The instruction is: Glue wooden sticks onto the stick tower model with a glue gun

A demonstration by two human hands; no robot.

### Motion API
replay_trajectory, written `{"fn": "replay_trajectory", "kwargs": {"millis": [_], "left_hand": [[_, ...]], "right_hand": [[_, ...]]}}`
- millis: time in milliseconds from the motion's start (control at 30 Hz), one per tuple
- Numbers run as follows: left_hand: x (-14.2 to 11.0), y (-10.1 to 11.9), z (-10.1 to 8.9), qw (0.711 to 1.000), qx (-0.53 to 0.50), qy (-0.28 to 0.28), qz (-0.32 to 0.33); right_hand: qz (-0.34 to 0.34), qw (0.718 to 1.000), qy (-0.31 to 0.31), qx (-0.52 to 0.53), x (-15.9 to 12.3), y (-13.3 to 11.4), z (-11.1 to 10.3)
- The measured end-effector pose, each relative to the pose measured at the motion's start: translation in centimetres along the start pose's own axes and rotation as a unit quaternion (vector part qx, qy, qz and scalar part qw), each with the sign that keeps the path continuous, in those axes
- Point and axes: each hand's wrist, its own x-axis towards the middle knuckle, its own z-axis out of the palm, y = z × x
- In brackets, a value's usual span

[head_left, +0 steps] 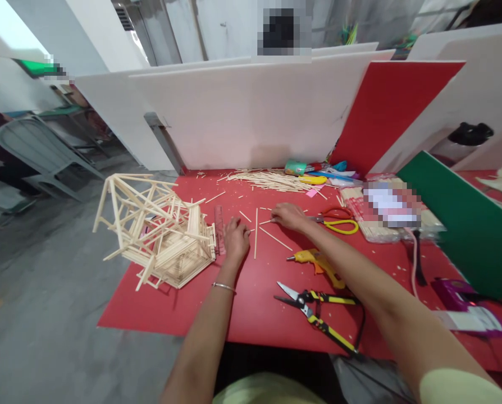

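Note:
My left hand (236, 242) rests low over the red tabletop, fingers bent and closed at a short wooden stick whose tip pokes out to the right. A clear pinkish ruler (219, 230) lies just left of that hand. My right hand (288, 216) pinches another short wooden stick (266, 223), which points left. Between the two hands a longer stick (256, 233) lies upright in the view, and a slanting stick (276, 238) is below my right hand. At the left stands a model framework (177, 241) built of thin wooden sticks.
A yellow glue gun (318, 264) and open snips (318, 308) lie under my right forearm's side. Yellow-and-red-handled scissors (339, 220) are right of my right hand. Loose sticks (268, 180) are piled at the back, before a white board (251, 112). A green board (465, 235) leans at right.

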Motion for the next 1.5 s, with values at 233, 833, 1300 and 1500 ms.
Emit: {"fn": "replay_trajectory", "kwargs": {"millis": [233, 833, 1300, 1500], "left_hand": [[1.2, -0.2, 0.1, 0.999, -0.027, -0.005, 0.018], [4.9, -0.7, 0.4, 0.993, -0.059, -0.059, 0.084], [4.4, -0.2, -0.3, 0.981, 0.092, -0.096, 0.139], [4.1, -0.1, -0.5, 0.977, 0.112, -0.104, 0.147]], "right_hand": [[0.031, 0.999, 0.017, 0.001, -1.8, -1.3, -0.3], [0.05, 0.999, -0.014, 0.013, -4.2, -4.1, 0.5], [0.065, 0.996, 0.057, 0.025, -1.9, -4.1, 1.7], [0.065, 0.996, 0.048, 0.031, -2.2, -4.5, 2.2]]}}
